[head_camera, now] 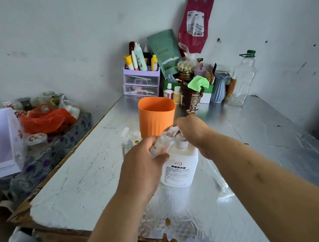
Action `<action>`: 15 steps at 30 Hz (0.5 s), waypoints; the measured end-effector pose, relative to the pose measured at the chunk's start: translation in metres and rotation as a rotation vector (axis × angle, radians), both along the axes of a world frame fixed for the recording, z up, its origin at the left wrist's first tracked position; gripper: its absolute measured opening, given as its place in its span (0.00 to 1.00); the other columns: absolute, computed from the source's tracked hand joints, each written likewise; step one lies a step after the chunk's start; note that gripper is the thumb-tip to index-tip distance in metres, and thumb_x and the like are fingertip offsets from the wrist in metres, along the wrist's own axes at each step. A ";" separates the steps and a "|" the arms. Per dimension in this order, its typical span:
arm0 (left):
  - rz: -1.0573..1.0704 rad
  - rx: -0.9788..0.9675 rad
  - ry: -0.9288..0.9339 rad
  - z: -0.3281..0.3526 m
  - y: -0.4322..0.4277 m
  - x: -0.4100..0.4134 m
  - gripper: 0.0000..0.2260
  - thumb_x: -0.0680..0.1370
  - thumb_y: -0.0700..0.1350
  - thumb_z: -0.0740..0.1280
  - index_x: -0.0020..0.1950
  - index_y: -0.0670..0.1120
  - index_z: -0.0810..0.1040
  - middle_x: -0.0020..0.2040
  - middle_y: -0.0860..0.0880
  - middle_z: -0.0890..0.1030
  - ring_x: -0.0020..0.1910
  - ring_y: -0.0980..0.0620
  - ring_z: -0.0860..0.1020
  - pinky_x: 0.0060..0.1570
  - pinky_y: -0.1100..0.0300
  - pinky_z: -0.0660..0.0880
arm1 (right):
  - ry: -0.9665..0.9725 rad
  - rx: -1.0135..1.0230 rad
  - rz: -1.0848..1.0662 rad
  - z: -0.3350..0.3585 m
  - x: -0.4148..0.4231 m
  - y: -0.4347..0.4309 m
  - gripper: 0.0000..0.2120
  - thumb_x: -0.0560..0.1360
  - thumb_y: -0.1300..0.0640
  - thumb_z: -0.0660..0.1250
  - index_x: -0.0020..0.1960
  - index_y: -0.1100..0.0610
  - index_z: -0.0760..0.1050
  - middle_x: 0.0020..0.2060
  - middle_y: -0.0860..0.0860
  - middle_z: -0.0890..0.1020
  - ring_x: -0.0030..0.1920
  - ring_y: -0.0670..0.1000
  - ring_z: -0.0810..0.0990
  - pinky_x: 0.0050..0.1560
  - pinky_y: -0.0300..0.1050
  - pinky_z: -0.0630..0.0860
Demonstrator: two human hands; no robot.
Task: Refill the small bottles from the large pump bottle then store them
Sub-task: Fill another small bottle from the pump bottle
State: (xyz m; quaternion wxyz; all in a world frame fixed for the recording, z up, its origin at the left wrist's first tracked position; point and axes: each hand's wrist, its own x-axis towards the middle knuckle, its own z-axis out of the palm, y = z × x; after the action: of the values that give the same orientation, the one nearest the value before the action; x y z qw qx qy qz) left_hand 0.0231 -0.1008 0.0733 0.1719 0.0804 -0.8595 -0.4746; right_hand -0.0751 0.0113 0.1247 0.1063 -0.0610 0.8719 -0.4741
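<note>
A large white pump bottle (pixel 181 168) with a printed label stands mid-table. My left hand (pixel 144 159) grips a small clear bottle (pixel 161 143), tilted with its mouth up against the pump spout. My right hand (pixel 191 131) rests on top of the pump head, fingers curled over it, hiding most of the pump. Two more small bottles (pixel 127 140) stand just left of the large bottle, in front of an orange cup (pixel 156 115). A loose small pump cap with its tube (pixel 222 186) lies on the table to the right.
The metal-covered table (pixel 251 152) has clutter along the back wall: a purple drawer organiser (pixel 141 80) with tubes, a brown tub (pixel 190 98), a blue vase (pixel 218 88) and an empty clear bottle (pixel 242 79). A lower stand at left holds a red bag (pixel 45 119).
</note>
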 end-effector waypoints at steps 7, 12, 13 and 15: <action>-0.002 -0.008 -0.012 0.004 0.002 0.005 0.19 0.77 0.47 0.70 0.68 0.53 0.74 0.63 0.55 0.79 0.49 0.60 0.73 0.47 0.63 0.69 | 0.014 0.113 0.023 0.007 0.009 0.000 0.18 0.80 0.64 0.50 0.32 0.55 0.63 0.32 0.53 0.67 0.31 0.46 0.64 0.34 0.37 0.63; 0.003 -0.063 -0.005 0.012 -0.001 0.012 0.19 0.77 0.47 0.70 0.68 0.55 0.74 0.62 0.55 0.80 0.49 0.59 0.73 0.40 0.68 0.66 | -0.049 0.089 0.006 0.020 0.021 0.003 0.09 0.76 0.61 0.54 0.42 0.58 0.71 0.38 0.55 0.72 0.37 0.52 0.70 0.39 0.44 0.66; 0.006 -0.066 -0.007 0.014 -0.001 0.013 0.19 0.77 0.47 0.70 0.68 0.54 0.74 0.62 0.55 0.80 0.51 0.58 0.75 0.43 0.66 0.67 | -0.032 0.102 0.017 0.022 0.022 0.004 0.10 0.77 0.61 0.54 0.38 0.56 0.68 0.34 0.53 0.70 0.33 0.50 0.66 0.34 0.42 0.62; 0.007 -0.065 -0.003 0.015 -0.002 0.014 0.19 0.77 0.46 0.70 0.67 0.54 0.74 0.62 0.54 0.80 0.53 0.56 0.76 0.47 0.63 0.67 | -0.001 0.130 0.020 0.024 0.022 0.004 0.13 0.77 0.62 0.53 0.34 0.56 0.64 0.30 0.51 0.66 0.30 0.50 0.61 0.31 0.42 0.58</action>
State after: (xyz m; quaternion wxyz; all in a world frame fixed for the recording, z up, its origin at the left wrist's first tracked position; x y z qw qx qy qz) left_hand 0.0375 -0.1026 0.0888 0.1746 0.0785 -0.8744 -0.4458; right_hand -0.0535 0.0148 0.1491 0.1150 -0.0623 0.9002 -0.4153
